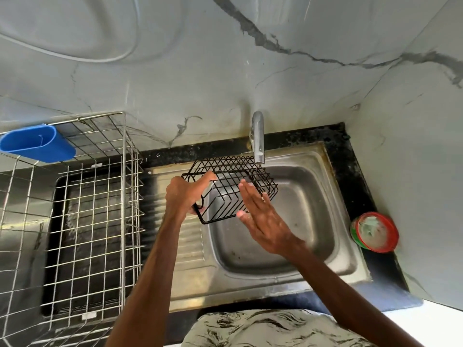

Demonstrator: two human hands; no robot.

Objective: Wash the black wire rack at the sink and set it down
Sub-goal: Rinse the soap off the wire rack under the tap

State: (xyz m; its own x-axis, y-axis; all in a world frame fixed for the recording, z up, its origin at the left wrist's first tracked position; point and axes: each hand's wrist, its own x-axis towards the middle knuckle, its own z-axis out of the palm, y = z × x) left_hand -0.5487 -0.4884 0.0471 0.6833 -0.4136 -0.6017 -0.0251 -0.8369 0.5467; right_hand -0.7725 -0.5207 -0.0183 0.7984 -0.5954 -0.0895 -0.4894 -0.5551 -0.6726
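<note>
The left hand point(185, 194) holds the stiff, light black wire rack point(230, 189) by its end rim; the right hand point(260, 216) lies flat against it, fingers straight.

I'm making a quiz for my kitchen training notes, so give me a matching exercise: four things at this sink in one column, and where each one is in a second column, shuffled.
Column one
1. black wire rack
2. blue holder
3. red-rimmed tub
4. tap

Column two
A. on the black counter, right of the sink
B. standing at the sink's back edge
C. gripped by the left hand over the sink
D. at the far rim of the silver dish rack

Pairs: 1-C, 2-D, 3-A, 4-B
</note>
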